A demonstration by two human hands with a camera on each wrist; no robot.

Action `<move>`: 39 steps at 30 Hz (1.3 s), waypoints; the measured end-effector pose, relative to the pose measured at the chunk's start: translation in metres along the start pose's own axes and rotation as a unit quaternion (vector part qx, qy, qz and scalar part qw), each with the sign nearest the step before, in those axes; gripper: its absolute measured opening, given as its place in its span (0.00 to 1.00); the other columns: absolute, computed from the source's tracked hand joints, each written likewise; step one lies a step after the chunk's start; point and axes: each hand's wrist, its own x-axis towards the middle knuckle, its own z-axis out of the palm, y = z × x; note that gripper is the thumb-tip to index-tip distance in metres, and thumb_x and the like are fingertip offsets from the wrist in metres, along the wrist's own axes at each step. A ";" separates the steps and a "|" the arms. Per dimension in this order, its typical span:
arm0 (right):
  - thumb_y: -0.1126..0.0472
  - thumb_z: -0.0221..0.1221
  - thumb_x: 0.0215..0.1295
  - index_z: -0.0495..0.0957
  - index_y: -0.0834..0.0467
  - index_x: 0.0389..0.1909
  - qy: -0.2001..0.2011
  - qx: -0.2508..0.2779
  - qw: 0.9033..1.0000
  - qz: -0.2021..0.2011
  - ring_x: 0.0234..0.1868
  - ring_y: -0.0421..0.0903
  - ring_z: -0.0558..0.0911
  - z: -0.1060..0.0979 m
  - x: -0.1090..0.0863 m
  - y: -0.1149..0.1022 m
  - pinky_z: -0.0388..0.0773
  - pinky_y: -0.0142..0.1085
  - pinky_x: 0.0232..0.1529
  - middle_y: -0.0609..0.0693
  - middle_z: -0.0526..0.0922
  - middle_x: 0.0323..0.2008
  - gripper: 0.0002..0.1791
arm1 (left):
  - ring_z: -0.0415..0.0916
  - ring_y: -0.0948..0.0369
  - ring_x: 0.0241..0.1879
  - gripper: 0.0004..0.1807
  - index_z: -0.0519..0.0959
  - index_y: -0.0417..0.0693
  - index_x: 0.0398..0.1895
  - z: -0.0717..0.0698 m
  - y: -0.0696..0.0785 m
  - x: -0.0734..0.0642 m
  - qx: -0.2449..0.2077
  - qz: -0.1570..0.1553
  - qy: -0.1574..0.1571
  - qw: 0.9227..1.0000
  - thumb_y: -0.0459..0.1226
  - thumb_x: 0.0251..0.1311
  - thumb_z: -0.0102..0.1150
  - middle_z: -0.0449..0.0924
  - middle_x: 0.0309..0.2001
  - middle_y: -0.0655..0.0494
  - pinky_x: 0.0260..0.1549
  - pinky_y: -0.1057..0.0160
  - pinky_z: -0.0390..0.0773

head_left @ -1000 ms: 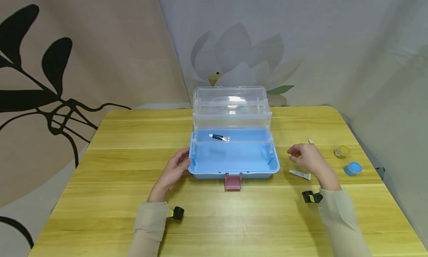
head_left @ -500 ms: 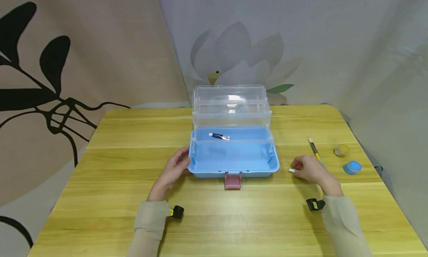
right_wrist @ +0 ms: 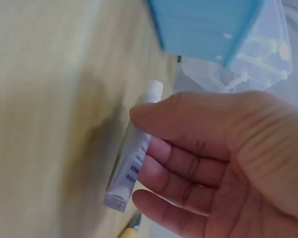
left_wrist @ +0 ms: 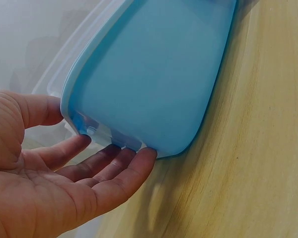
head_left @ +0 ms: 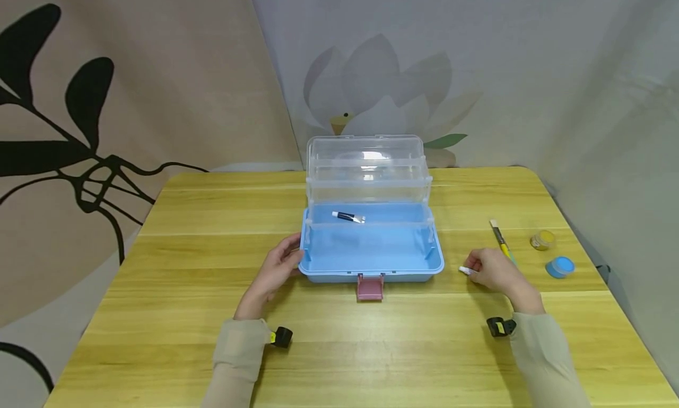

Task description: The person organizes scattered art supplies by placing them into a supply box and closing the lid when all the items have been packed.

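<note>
A blue storage box [head_left: 371,249] with raised clear trays and lid [head_left: 368,166] stands mid-table. A dark paint tube with a white cap [head_left: 347,217] lies in one clear tray. My left hand [head_left: 276,269] holds the box's left end, thumb at the rim and fingertips against the end wall [left_wrist: 114,144]. To the right of the box, my right hand [head_left: 495,272] pinches a small white paint tube [right_wrist: 131,153] between thumb and fingers. Its white cap points toward the box in the right wrist view, and printing shows along its side.
A paintbrush [head_left: 501,238] lies beyond my right hand. Farther right stand a yellow-lidded jar [head_left: 543,240] and a blue paint pot [head_left: 560,267]. The pink latch [head_left: 369,288] hangs from the box front over the wooden table [head_left: 371,361].
My right hand has come down and toward me onto the white paint tube and now pinches it. More of the paintbrush shows. My left hand stays on the box.
</note>
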 end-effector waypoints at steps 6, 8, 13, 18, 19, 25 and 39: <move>0.72 0.61 0.52 0.77 0.64 0.26 0.029 0.005 1.000 -0.010 0.24 0.43 0.72 -0.013 0.004 -0.007 0.70 0.37 0.27 0.48 0.76 0.21 0.02 | 0.65 0.47 0.59 0.26 0.55 0.38 0.70 0.000 0.000 0.000 -0.002 -0.002 0.002 1.000 0.33 0.70 0.42 0.59 0.66 0.38 0.47 0.53 0.76; 0.72 0.61 0.52 0.77 0.64 0.25 0.039 0.004 0.999 -0.016 0.24 0.43 0.72 -0.019 0.006 -0.011 0.71 0.37 0.27 0.48 0.76 0.21 0.02 | 0.65 0.47 0.59 0.26 0.54 0.38 0.70 0.000 0.000 0.000 0.000 -0.001 0.001 1.000 0.33 0.70 0.42 0.59 0.66 0.38 0.47 0.54 0.77; 0.72 0.61 0.52 0.77 0.64 0.27 0.058 -0.003 0.998 -0.027 0.24 0.45 0.74 -0.036 0.013 -0.026 0.72 0.39 0.27 0.49 0.77 0.22 0.02 | 0.65 0.46 0.59 0.26 0.54 0.37 0.70 0.000 0.000 0.000 -0.001 -0.001 0.000 1.000 0.32 0.70 0.42 0.59 0.66 0.37 0.47 0.54 0.77; 0.71 0.61 0.53 0.78 0.65 0.28 0.064 -0.012 0.997 -0.036 0.26 0.47 0.75 -0.050 0.020 -0.045 0.73 0.41 0.29 0.51 0.78 0.24 0.02 | 0.65 0.47 0.59 0.26 0.55 0.38 0.70 0.001 0.000 0.000 -0.009 -0.003 0.001 1.000 0.32 0.70 0.42 0.59 0.66 0.39 0.47 0.53 0.77; 0.71 0.61 0.53 0.78 0.65 0.28 0.065 -0.013 0.997 -0.041 0.27 0.47 0.75 -0.052 0.022 -0.049 0.73 0.42 0.30 0.51 0.78 0.24 0.02 | 0.65 0.47 0.59 0.26 0.55 0.38 0.70 0.001 0.000 0.000 -0.009 -0.001 -0.001 1.000 0.32 0.70 0.42 0.59 0.66 0.38 0.47 0.53 0.77; 0.71 0.61 0.53 0.78 0.64 0.29 0.077 -0.027 0.993 -0.086 0.29 0.49 0.76 -0.061 0.038 -0.077 0.74 0.44 0.33 0.52 0.79 0.25 0.02 | 0.65 0.46 0.59 0.26 0.55 0.37 0.70 0.000 -0.002 0.001 -0.013 0.002 -0.004 1.000 0.32 0.70 0.42 0.59 0.66 0.38 0.46 0.53 0.77; 0.70 0.62 0.56 0.79 0.65 0.32 0.067 -0.013 0.991 -0.111 0.31 0.49 0.75 -0.053 0.077 -0.125 0.76 0.42 0.36 0.54 0.80 0.28 0.03 | 0.65 0.45 0.59 0.26 0.56 0.38 0.69 0.000 -0.002 0.000 -0.015 0.000 -0.004 1.000 0.33 0.70 0.43 0.59 0.66 0.38 0.48 0.51 0.76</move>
